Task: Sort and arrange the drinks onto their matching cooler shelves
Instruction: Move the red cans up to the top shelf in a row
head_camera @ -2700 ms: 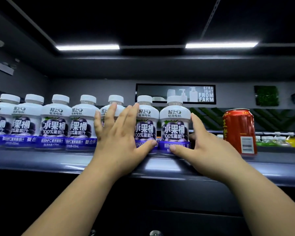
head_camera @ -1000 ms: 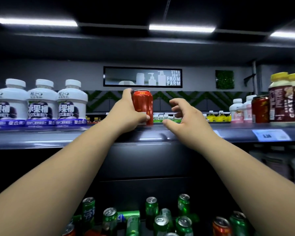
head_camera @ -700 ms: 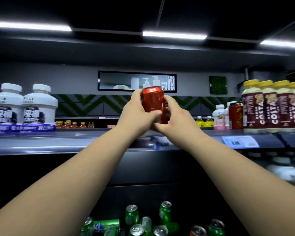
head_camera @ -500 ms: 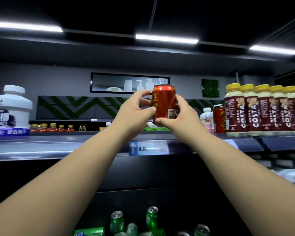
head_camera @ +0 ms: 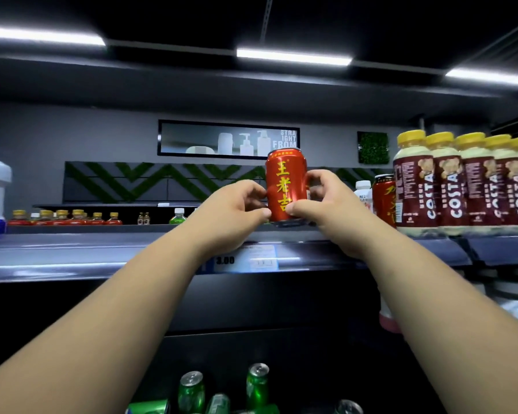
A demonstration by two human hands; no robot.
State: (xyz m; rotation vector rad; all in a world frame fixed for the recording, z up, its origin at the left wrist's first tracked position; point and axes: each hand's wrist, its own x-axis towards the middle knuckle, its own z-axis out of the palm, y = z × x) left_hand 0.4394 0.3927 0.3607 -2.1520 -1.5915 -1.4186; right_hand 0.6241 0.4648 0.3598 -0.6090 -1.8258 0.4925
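Rightward along the shelf (head_camera: 102, 258) went the red can (head_camera: 286, 186), now upright, probably just touching down. Left hand (head_camera: 234, 213) and right hand (head_camera: 326, 207) fingers grasp it; uneven release could tip it off.

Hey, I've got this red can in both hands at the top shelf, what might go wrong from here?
1. The red can is pinched low by the left hand and right hand; that fingertip grip may let it tip.
2. It sits near the shelf front edge and may fall onto the green cans below.
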